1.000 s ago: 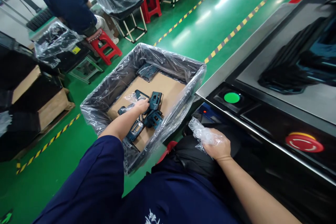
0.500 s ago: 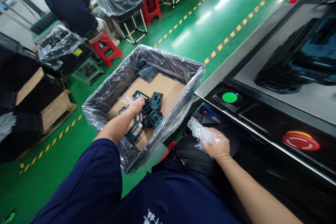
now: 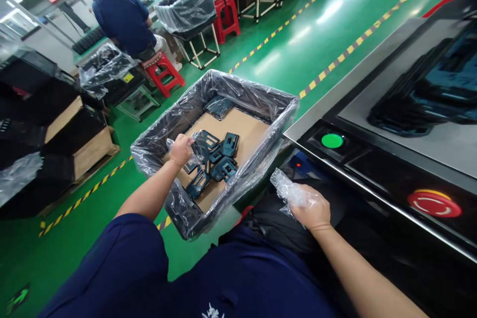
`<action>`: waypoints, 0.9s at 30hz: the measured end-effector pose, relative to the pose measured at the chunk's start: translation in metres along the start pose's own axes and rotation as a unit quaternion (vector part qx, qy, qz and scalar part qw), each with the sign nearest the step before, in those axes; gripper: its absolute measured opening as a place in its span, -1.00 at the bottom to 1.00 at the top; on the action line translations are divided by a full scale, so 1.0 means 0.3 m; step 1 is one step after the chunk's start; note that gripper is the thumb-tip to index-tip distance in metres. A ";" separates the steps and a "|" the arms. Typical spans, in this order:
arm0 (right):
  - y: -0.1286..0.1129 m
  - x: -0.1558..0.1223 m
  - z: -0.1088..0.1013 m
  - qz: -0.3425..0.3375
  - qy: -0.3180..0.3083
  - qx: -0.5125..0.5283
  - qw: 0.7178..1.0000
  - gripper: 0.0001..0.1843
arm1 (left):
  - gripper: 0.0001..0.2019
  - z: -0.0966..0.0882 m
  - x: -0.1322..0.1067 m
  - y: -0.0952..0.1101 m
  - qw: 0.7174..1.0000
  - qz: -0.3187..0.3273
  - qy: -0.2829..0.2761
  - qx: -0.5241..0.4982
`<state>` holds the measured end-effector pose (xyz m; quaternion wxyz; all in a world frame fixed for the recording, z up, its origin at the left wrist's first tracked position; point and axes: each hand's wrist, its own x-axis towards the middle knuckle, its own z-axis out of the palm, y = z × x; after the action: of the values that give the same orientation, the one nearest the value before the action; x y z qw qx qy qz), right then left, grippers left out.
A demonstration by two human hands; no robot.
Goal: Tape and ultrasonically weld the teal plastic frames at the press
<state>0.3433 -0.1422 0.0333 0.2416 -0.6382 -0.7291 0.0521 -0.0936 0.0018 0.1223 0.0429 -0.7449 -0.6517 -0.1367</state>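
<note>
Swinging back from the dark teal, slotted plastic frames (image 3: 228,147), my left hand (image 3: 182,149) had just slid toward the left corner of a big rectangular bin lined with clear plastic (image 3: 257,85), fingers pinching clear, crinkled film (image 3: 196,157). Dark colour showed through; I couldn't tell whether a piece sat inside or beneath. I took the shift to mean the film was coming away from the pile, those frames lying bunched on a brown cardboard sheet (image 3: 248,126). My right hand (image 3: 313,208) hadn't budged, fingers closed around a crumpled bundle of clear plastic (image 3: 285,186). Room? Cardboard stretched past the frames toward the far wall, but the bin's right corner crowded the black-fronted, grey metal counter (image 3: 357,111).
</note>
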 end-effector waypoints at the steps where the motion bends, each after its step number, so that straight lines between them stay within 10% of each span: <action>1: -0.002 -0.001 -0.001 -0.003 0.000 -0.004 1.000 -0.74 | -0.83 -0.010 -0.006 0.014 1.000 0.003 0.005 -0.007; 14: 0.009 -0.010 0.000 -0.029 0.029 0.000 0.999 -0.73 | -0.84 -0.118 -0.054 0.097 0.996 -0.010 0.081 -0.042; 27: 0.008 -0.010 -0.006 -0.028 0.029 0.006 0.999 -0.71 | -0.82 -0.168 -0.023 0.141 0.999 -0.003 0.038 -0.018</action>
<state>0.3466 -0.1450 0.0331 0.2677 -0.6174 -0.7390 0.0313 -0.0604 -0.0232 0.1735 0.0537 -0.7375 -0.6496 -0.1768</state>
